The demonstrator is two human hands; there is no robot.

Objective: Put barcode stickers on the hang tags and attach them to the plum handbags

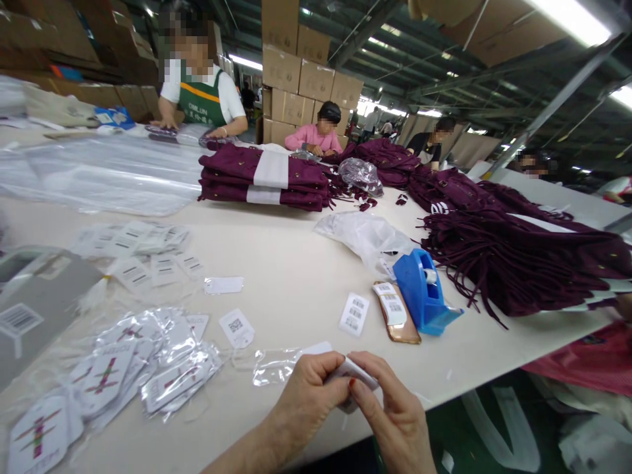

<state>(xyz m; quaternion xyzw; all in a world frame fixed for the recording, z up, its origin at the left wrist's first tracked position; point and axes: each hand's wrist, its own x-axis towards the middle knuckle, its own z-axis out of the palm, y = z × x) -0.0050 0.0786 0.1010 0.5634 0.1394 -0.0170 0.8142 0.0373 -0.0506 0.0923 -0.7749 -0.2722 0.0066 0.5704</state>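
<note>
1. Noting sleeved tags (106, 375) heaped at lower left, clear sleeve (269, 372) nearer bottom centre.
2. Pinching, with left hand (311, 388) nearly closed, small pale piece (364, 374) at bottom centre.
3. Gripping its right side with right hand (399, 411), also nearly closed.
4. Apparently working it between fingertips; probably needing steady thumbs next.

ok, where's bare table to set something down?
On the table, between the folded maroon stack, QR tag and barcode sheet. Smaller: between the blue dispenser and near table edge, beyond the right hand. Crowded: left, tag piles; right, maroon bundles.
</note>
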